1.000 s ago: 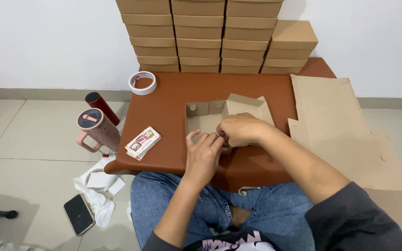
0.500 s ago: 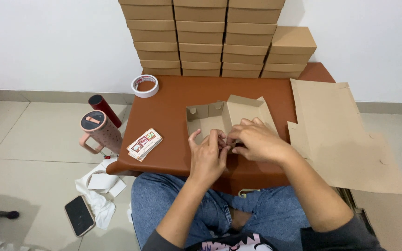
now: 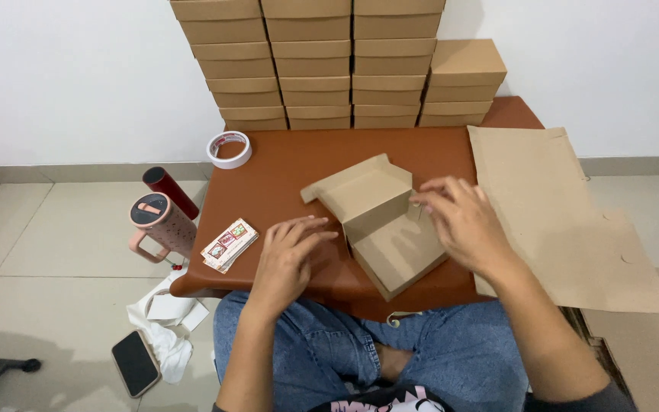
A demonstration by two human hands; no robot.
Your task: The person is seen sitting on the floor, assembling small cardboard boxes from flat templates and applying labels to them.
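Both hands have come apart since half a second ago, when they were bunched together over the box's near corner; the box itself now lies turned on a slant with its lid flap raised.

Off the counter's left edge stand a pink lidded tumbler with a handle (image 3: 160, 225) and a dark red cylinder (image 3: 171, 191); a white roll of tape (image 3: 229, 149) and a small stack of printed cards (image 3: 229, 244) lie on the low brown counter (image 3: 284, 172). My left hand (image 3: 290, 255) rests flat, grip open and empty, fingertips just beside the half-folded brown cardboard box (image 3: 379, 225) at mid-counter. My right hand (image 3: 463, 221), fingers spread, holding nothing, touches the box's right wall. Further right lies a flat sheet of brown cardboard (image 3: 558, 214).

I judge the walls are being set up; next the side flap needs pressing into place while the left steadies the base.
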